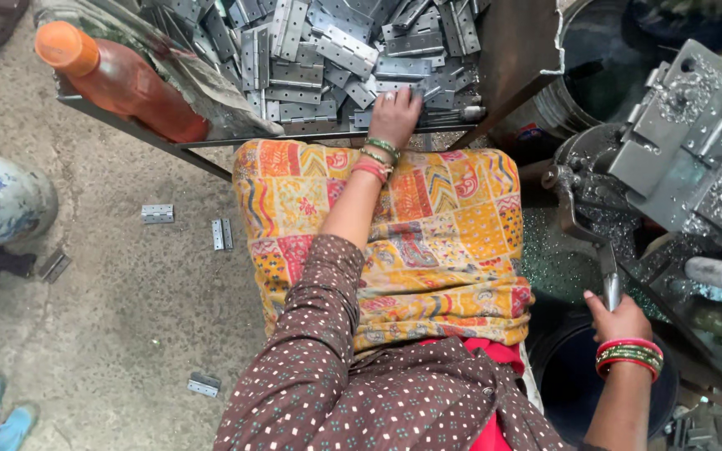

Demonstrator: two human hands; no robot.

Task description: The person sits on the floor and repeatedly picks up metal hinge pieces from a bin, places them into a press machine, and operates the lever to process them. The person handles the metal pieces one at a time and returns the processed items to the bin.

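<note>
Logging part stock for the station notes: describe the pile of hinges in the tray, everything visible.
The pile of hinges is a loose heap of flat, rectangular, silver-grey metal leaves with small screw holes and a knuckle seam, looking like plated steel. They lie overlapping at all angles, some open, some folded, filling a dark metal tray at the top of the view. The left hand rests on the heap's near edge, fingers spread over the pieces. A plastic-wrapped bundle lies against its left side.

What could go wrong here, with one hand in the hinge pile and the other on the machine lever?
1. The left hand reaches bare into the piled metal hinges; edges might cut it.
2. The right hand holds the press lever; pulling while looking away may be unsafe.
3. The orange bottle lies at the tray's edge and might roll off.
</note>
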